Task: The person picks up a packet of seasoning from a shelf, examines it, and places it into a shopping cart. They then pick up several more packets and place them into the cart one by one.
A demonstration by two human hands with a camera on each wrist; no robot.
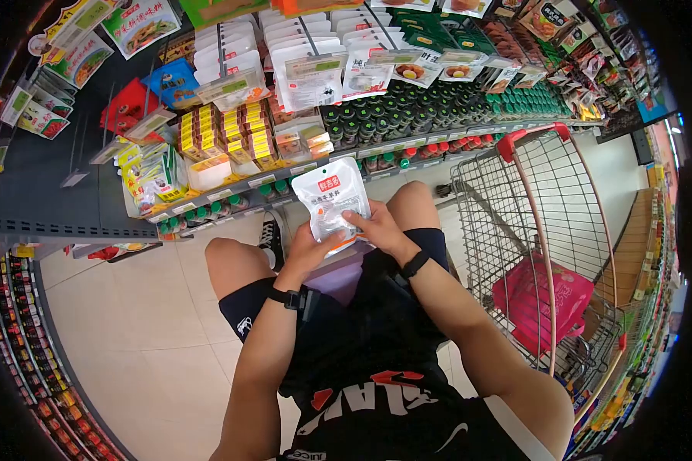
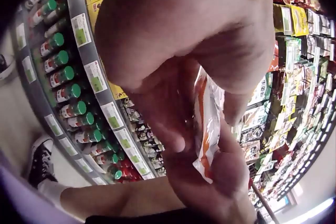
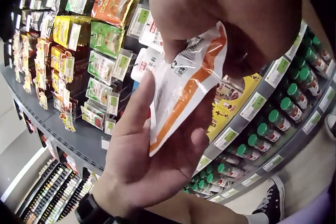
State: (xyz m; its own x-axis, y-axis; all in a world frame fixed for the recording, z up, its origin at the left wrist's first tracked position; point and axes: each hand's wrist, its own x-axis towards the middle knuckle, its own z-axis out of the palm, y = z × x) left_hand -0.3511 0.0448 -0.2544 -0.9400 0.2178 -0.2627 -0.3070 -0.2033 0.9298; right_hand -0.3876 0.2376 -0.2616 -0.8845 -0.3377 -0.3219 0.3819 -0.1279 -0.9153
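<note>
- The shelf (image 1: 284,174) is curving across the view ahead of the person (image 1: 346,315), its lower tier holding green-capped bottles (image 2: 71,92) behind price tags.
- The person is bending both bare knees in front of it, wearing a dark shirt and dark shorts; a black-and-white shoe (image 1: 271,237) is resting on the tiles near the shelf.
- The cart (image 1: 532,134), a wire one with red trim, is standing just to the person's right.
- The pink bag (image 1: 542,300) is lying inside the cart.
- White packs (image 1: 307,73) are hanging above the shelf; yellow boxes (image 1: 223,131) and dark-capped jars (image 1: 407,107) are sitting in rows below them.
- The left hand (image 1: 307,250) is gripping the packet's lower left part, its fingers bending behind and its thumb lying along the edge.
- The right hand (image 1: 380,229) is pinching the lower right part, its thumb pressing on the front.
- The packet (image 1: 332,192), white with a red label and an orange stripe, is tilting between both hands above the lap, apart from the shelf.
</note>
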